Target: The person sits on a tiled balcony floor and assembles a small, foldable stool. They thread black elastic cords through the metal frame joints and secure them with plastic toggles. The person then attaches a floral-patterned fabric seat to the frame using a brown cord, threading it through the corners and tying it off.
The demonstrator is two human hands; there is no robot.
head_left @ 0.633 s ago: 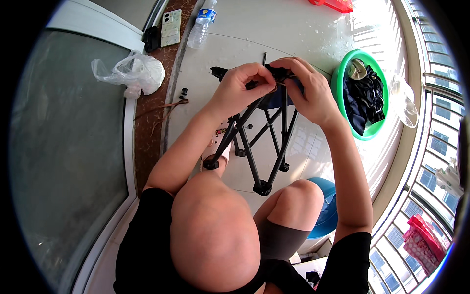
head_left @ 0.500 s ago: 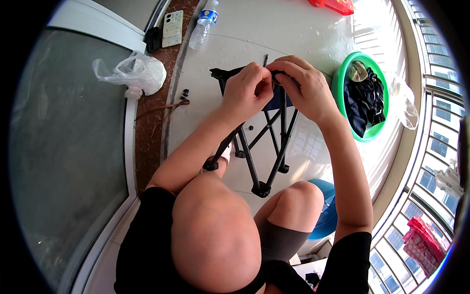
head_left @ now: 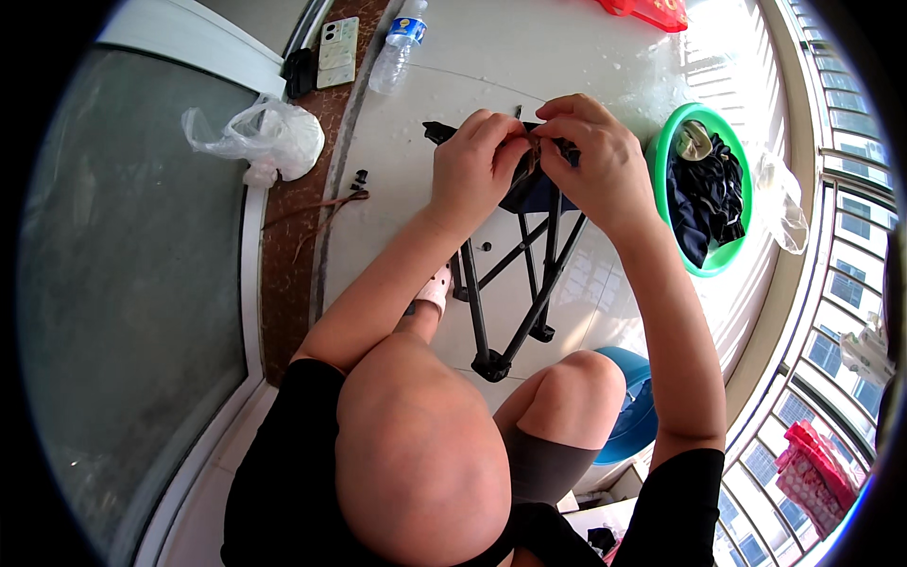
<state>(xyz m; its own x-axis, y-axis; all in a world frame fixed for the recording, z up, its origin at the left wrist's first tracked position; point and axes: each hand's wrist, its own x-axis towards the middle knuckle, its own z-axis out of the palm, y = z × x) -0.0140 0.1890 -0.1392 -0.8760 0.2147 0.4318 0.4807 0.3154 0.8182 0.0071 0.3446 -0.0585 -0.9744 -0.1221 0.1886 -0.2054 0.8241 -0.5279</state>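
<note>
A folding stool (head_left: pixel 478 312) with black tube legs and a dark fabric seat stands tilted in front of my knees. At its top corner my left hand (head_left: pixel 472 168) is closed in a pinch, thumb against fingertips. My right hand (head_left: pixel 597 163) pinches right beside it, its fingers bent over the seat's edge. Between the fingertips of both hands shows a thin brown cord (head_left: pixel 535 144), partly hidden by the fingers. Much of the seat is covered by my hands.
Brown cords (head_left: pixel 331 201) and small black pieces (head_left: pixel 360 178) lie to the left. Behind them are a plastic bag (head_left: pixel 283 142), a phone (head_left: pixel 337 55) and a bottle (head_left: pixel 391 66). A green basin (head_left: pixel 660 161) of clothes stands right, a blue basin (head_left: pixel 635 430) by my knee.
My hands have drawn slightly apart at the fingertips, and the brown cord now shows between them. The stool has shifted; its left leg no longer shows beside my knee.
</note>
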